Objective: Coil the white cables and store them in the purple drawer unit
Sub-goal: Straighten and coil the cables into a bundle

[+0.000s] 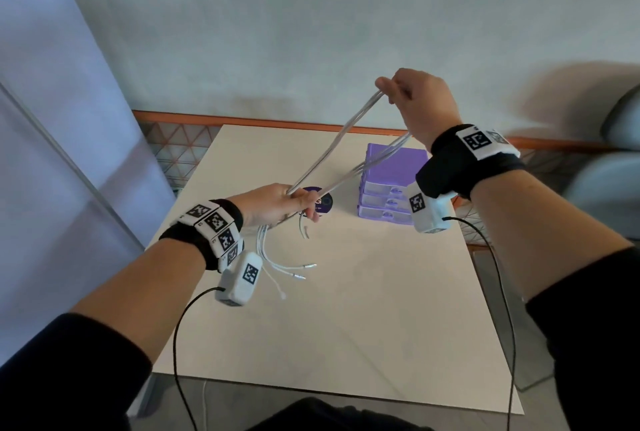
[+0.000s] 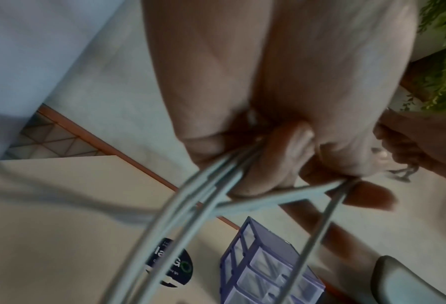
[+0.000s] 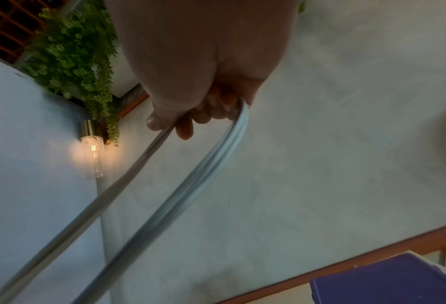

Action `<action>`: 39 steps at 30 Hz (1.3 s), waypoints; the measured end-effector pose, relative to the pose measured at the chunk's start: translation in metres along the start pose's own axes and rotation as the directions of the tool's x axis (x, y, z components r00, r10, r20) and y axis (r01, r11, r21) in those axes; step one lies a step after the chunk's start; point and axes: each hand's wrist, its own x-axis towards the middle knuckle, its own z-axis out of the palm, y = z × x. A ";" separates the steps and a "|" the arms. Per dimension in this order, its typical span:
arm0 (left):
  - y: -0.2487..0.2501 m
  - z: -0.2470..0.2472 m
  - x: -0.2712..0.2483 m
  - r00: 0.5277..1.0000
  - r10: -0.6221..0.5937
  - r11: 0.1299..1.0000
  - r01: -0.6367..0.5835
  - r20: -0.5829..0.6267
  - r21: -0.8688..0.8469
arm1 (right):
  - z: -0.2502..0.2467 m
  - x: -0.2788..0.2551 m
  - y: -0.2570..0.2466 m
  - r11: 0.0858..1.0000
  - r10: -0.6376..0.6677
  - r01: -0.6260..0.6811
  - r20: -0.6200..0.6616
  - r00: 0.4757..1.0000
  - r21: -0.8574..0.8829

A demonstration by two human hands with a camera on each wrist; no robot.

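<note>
A bundle of white cables (image 1: 332, 150) stretches as a long loop between my two hands above the table. My left hand (image 1: 277, 203) grips the lower end of the loop, low and left of centre. The loose plug ends (image 1: 294, 269) hang below it onto the table. My right hand (image 1: 412, 98) is raised high and pinches the upper end of the loop; its wrist view shows the cables (image 3: 214, 148) running through its curled fingers. The purple drawer unit (image 1: 394, 184) stands at the back right of the table, its drawers closed. In the left wrist view the cables (image 2: 216, 185) cross my fingers.
The white table (image 1: 346, 326) carries a round dark sticker (image 1: 323, 202) left of the drawer unit. An orange rail (image 1: 242, 118) runs behind the table before a pale wall. A glass panel stands at the left. Black sensor cords hang from both wrists.
</note>
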 end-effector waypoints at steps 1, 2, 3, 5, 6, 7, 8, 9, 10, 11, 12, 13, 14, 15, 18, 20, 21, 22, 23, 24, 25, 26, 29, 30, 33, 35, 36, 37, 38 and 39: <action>-0.002 0.000 -0.001 0.999 -0.012 0.999 0.013 0.032 -0.032 | -0.001 0.000 0.004 1.000 0.000 0.000 -0.019 1.000 -0.019; -0.004 0.001 -0.002 0.998 -0.031 0.998 0.034 0.055 -0.053 | -0.003 0.001 0.006 0.999 0.000 -0.002 -0.041 0.999 -0.041; -0.008 0.001 -0.003 0.996 -0.049 0.996 0.054 0.068 -0.070 | -0.006 0.002 0.009 0.997 -0.003 -0.002 -0.066 0.998 -0.078; -0.016 0.005 -0.005 0.994 -0.094 0.990 0.100 0.061 -0.096 | -0.013 0.007 0.011 0.979 -0.051 0.029 -0.104 0.993 -0.202; -0.019 0.006 -0.005 0.992 -0.117 0.987 0.122 0.055 -0.108 | -0.017 0.010 0.010 0.966 -0.081 0.050 -0.115 0.990 -0.253; -0.023 0.008 -0.005 0.989 -0.138 0.984 0.142 0.046 -0.111 | -0.019 0.013 0.010 0.961 -0.090 0.050 -0.137 0.986 -0.271; -0.026 0.008 -0.005 0.988 -0.154 0.983 0.156 0.029 -0.098 | -0.022 0.016 0.008 0.967 -0.074 0.028 -0.176 0.982 -0.252; -0.029 0.008 -0.005 0.985 -0.172 0.982 0.172 0.002 -0.079 | -0.024 0.019 0.007 0.980 -0.030 -0.012 -0.209 0.977 -0.196; -0.032 0.008 -0.006 0.981 -0.194 0.980 0.191 -0.032 -0.061 | -0.026 0.022 0.006 0.992 0.033 -0.059 -0.216 0.976 -0.115; -0.036 0.006 -0.006 0.974 -0.217 0.976 0.214 -0.068 -0.050 | -0.028 0.024 0.004 0.994 0.103 -0.110 -0.192 0.976 -0.026; -0.039 0.004 -0.006 0.966 -0.238 0.971 0.233 -0.097 -0.058 | -0.029 0.028 0.005 0.984 0.171 -0.162 -0.135 0.976 0.071; -0.042 0.002 -0.007 0.959 -0.258 0.964 0.248 -0.115 -0.093 | -0.029 0.031 0.006 0.958 0.231 -0.215 -0.071 0.970 0.189; -0.044 0.000 -0.007 0.954 -0.273 0.956 0.254 -0.124 -0.147 | -0.030 0.035 0.007 0.911 0.281 -0.263 -0.011 0.960 0.318; -0.046 -0.002 -0.007 0.950 -0.283 0.946 0.254 -0.130 -0.203 | -0.031 0.038 0.007 0.862 0.310 -0.300 0.042 0.950 0.409; -0.048 -0.005 -0.007 0.950 -0.284 0.926 0.236 -0.130 -0.296 | -0.036 0.040 0.010 0.895 0.246 -0.267 0.104 0.964 0.358; -0.049 -0.004 -0.006 0.956 -0.275 0.917 0.229 -0.101 -0.326 | -0.038 0.038 0.013 0.917 0.162 -0.175 0.065 0.985 0.358; -0.051 -0.003 -0.005 0.958 -0.273 0.911 0.228 -0.088 -0.344 | -0.038 0.037 0.015 0.901 0.143 -0.150 0.050 0.989 0.407; -0.051 -0.003 -0.004 0.960 -0.270 0.904 0.226 -0.075 -0.364 | -0.037 0.036 0.017 0.858 0.151 -0.161 0.061 0.987 0.488; -0.051 -0.003 -0.003 0.962 -0.265 0.898 0.222 -0.064 -0.381 | -0.034 0.034 0.019 0.790 0.177 -0.200 0.096 0.979 0.580; -0.051 -0.002 -0.003 0.965 -0.258 0.894 0.216 -0.057 -0.392 | -0.032 0.032 0.020 0.715 0.215 -0.255 0.143 0.966 0.651; -0.051 0.000 -0.002 0.966 -0.252 0.898 0.213 -0.053 -0.385 | -0.028 0.031 0.020 0.646 0.263 -0.312 0.180 0.948 0.697; -0.051 0.003 -0.001 0.967 -0.250 0.909 0.213 -0.058 -0.357 | -0.027 0.031 0.020 0.593 0.316 -0.364 0.208 0.926 0.718; -0.051 0.014 0.003 0.962 -0.257 0.947 0.231 -0.094 -0.224 | -0.029 0.038 0.014 0.493 0.393 -0.487 0.314 0.864 0.721; -0.052 0.018 0.004 0.958 -0.267 0.950 0.244 -0.103 -0.197 | -0.031 0.040 0.011 0.487 0.382 -0.508 0.349 0.856 0.711; -0.056 0.027 0.006 0.954 -0.275 0.952 0.252 -0.118 -0.173 | -0.039 0.045 0.008 0.539 0.344 -0.481 0.340 0.875 0.692; -0.057 0.031 0.005 0.961 -0.259 0.949 0.234 -0.099 -0.210 | -0.037 0.045 0.010 0.586 0.341 -0.444 0.291 0.894 0.678; -0.057 0.032 0.006 0.964 -0.252 0.948 0.229 -0.085 -0.220 | -0.035 0.045 0.010 0.613 0.341 -0.424 0.261 0.903 0.667; -0.057 0.034 0.005 0.967 -0.244 0.950 0.221 -0.080 -0.221 | -0.032 0.045 0.011 0.638 0.342 -0.406 0.232 0.911 0.654; -0.057 0.035 0.006 0.968 -0.236 0.952 0.214 -0.081 -0.218 | -0.030 0.045 0.012 0.658 0.343 -0.393 0.209 0.916 0.643; -0.057 0.036 0.006 0.970 -0.226 0.956 0.204 -0.085 -0.211 | -0.029 0.045 0.012 0.672 0.344 -0.383 0.191 0.919 0.634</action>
